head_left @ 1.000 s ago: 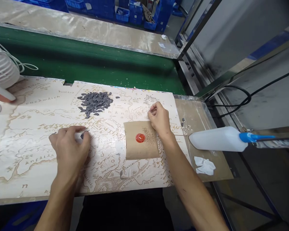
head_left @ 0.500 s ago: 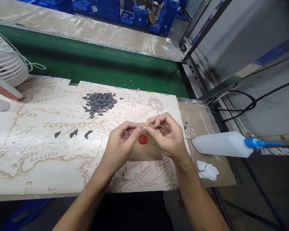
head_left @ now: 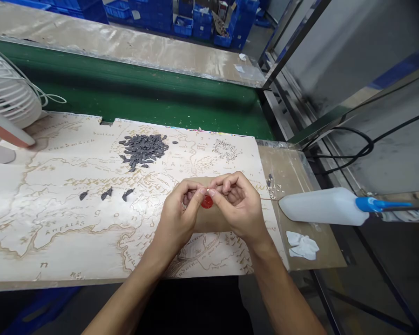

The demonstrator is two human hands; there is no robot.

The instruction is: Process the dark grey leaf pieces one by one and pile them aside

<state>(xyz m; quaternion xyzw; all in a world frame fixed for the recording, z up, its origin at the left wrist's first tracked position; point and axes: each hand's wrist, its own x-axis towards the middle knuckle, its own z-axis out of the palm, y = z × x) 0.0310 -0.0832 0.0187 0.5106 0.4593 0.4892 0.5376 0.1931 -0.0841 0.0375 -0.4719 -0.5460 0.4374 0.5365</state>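
Observation:
My left hand [head_left: 179, 209] and my right hand [head_left: 240, 207] meet at the fingertips, each closed in a pinch. A tiny pale piece [head_left: 208, 190] shows where the thumbs and forefingers come together; its exact kind is too small to make out. Right below the fingertips sits a small red dish [head_left: 207, 202], partly hidden by the thumbs. It rests on a brown cardboard sheet [head_left: 212, 224], which the hands partly cover. Farther off lies a scatter of tiny pale bits [head_left: 226, 150]. To the left of it is a pile of dark grey, leaf-shaped pieces [head_left: 145, 151].
Three small dark groups [head_left: 106, 193] lie in a row on the map-printed sheet [head_left: 63, 237]. A white fan [head_left: 12, 88] stands far left. On the right lie a white bottle with a blue nozzle [head_left: 319, 207] and crumpled white tissue [head_left: 303, 245]. A green belt [head_left: 153, 95] runs behind.
Both hands have come slightly lower and closer together, with the pale piece between the fingertips. They now cover more of the red dish.

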